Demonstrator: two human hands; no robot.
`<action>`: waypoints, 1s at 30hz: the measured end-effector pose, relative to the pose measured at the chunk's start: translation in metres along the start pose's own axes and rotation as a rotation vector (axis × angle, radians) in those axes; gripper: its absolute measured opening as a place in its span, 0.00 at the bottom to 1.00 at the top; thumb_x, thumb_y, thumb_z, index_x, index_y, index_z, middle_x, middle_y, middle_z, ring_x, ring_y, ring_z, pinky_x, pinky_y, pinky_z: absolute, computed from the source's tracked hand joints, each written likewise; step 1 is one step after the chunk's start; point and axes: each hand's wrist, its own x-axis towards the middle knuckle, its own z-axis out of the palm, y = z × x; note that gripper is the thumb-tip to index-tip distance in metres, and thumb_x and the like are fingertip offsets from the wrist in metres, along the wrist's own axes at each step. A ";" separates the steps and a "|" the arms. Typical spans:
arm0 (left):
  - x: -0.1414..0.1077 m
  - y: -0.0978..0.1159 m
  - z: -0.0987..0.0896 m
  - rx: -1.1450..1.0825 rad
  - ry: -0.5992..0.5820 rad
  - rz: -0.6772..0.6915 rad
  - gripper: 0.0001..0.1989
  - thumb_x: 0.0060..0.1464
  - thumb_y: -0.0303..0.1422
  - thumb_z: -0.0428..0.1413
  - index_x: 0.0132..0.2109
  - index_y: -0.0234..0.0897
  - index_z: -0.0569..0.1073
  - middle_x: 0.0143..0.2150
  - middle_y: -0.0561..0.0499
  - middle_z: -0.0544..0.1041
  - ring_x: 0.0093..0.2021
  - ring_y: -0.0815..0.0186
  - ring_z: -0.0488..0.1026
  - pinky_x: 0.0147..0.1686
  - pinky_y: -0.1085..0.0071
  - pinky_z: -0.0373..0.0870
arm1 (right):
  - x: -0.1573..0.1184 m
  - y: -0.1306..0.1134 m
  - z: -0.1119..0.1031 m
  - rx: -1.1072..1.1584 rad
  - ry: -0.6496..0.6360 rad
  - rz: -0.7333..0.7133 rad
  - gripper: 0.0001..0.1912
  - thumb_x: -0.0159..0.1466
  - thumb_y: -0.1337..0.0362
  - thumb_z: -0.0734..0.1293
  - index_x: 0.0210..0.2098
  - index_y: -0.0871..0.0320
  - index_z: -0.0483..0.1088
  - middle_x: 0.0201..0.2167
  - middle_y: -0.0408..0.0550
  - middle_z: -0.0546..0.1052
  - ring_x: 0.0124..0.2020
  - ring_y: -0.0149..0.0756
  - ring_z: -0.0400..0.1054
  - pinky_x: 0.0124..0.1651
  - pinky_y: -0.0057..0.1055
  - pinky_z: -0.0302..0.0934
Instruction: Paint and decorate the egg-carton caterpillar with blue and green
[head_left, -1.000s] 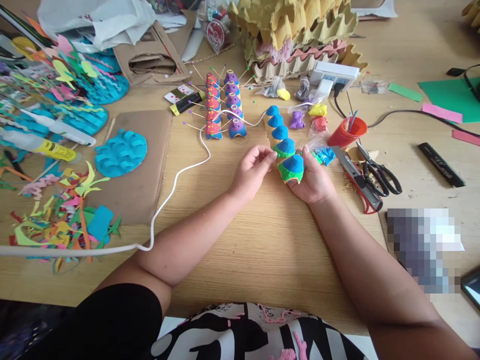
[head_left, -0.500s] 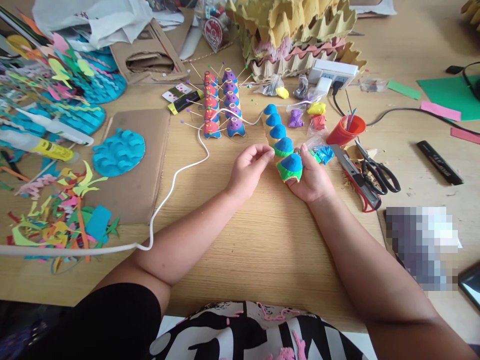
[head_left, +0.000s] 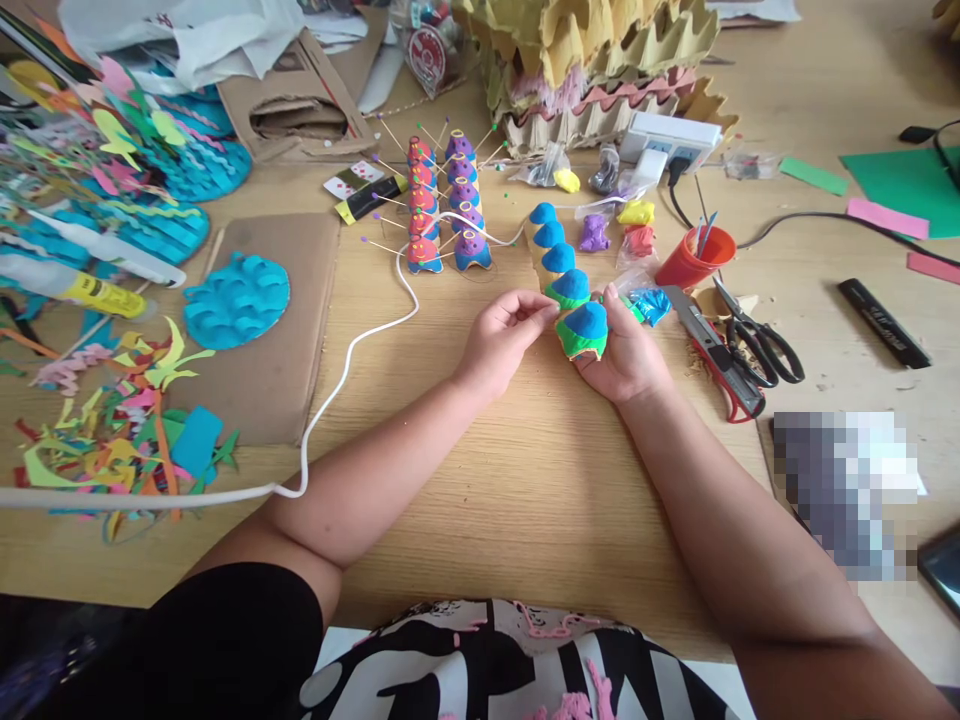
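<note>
A strip of egg carton (head_left: 558,260) points away from me, its row of cups capped with blue clay. Green clay rings the two nearest cups; the farther ones show bare tan card below the blue. My right hand (head_left: 628,352) grips the near end from the right, thumb along its side and fingers underneath. At the left edge of the nearest cup, my left hand (head_left: 501,340) has thumb and forefinger pinched together, touching the green clay; whatever lies between those fingertips is hidden. A packet of blue clay (head_left: 651,306) lies just beyond my right hand.
Two finished-looking carton caterpillars, red (head_left: 423,205) and purple (head_left: 466,205), stand beyond my left hand. A white cable (head_left: 352,350) crosses the table. To the right are an orange cup (head_left: 697,258), a utility knife (head_left: 716,350) and scissors (head_left: 757,335). Paper scraps (head_left: 127,430) lie left.
My left fingertips have shifted slightly right and nearer, from between the two near cups to the nearest cup's edge. The right hand keeps its grip, and the near end is tilted a little.
</note>
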 end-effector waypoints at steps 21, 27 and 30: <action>0.001 0.018 0.008 0.056 0.030 -0.256 0.17 0.69 0.44 0.67 0.36 0.37 0.75 0.31 0.56 0.77 0.31 0.74 0.72 0.33 0.76 0.67 | 0.003 0.003 -0.008 -0.086 -0.039 -0.020 0.26 0.68 0.36 0.76 0.30 0.50 0.72 0.25 0.41 0.77 0.30 0.37 0.76 0.30 0.33 0.69; 0.000 0.012 0.005 0.077 -0.079 -0.207 0.21 0.62 0.47 0.73 0.32 0.36 0.77 0.26 0.57 0.73 0.28 0.75 0.68 0.32 0.76 0.64 | 0.001 0.003 -0.004 -0.030 -0.028 -0.006 0.24 0.68 0.39 0.77 0.30 0.50 0.72 0.24 0.39 0.77 0.26 0.33 0.72 0.30 0.32 0.70; 0.000 0.010 0.004 0.061 -0.078 -0.196 0.23 0.58 0.49 0.74 0.32 0.36 0.77 0.27 0.58 0.73 0.28 0.76 0.67 0.32 0.76 0.64 | 0.000 0.004 -0.004 -0.010 -0.046 0.001 0.23 0.69 0.42 0.77 0.31 0.51 0.71 0.24 0.37 0.77 0.24 0.30 0.70 0.27 0.30 0.69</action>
